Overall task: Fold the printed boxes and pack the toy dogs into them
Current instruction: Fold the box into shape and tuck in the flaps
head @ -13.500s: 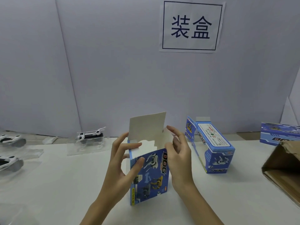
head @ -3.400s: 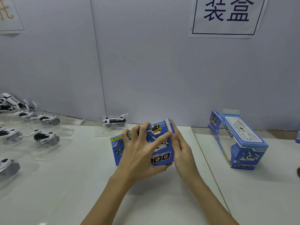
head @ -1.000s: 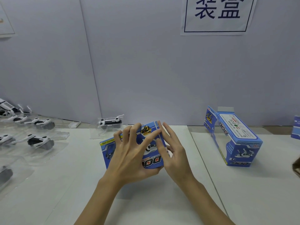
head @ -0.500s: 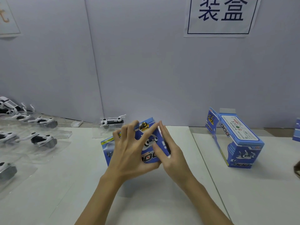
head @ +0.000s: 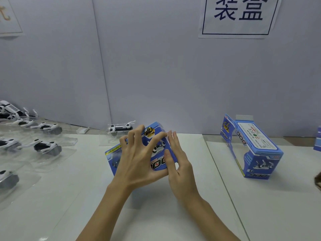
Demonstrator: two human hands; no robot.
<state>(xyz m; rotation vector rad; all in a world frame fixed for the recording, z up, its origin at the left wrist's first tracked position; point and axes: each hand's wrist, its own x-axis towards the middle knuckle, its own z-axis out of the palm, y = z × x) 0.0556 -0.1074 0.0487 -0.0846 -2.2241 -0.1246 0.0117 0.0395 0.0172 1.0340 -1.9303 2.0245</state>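
Blue box between both hands

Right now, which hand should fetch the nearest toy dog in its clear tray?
Left, probably. The white-and-black toy dog in its clear tray sits just behind the left hand; the right hand steadies the blue printed box.

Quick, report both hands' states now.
Left hand: grips the blue box.
Right hand: open, straight fingers press the box's end.

We are at a packing station in a toy workshop: a plain white worktop against bare partition panels, a printed sign taped up, toy dogs in clear trays lined beside printed boxes.
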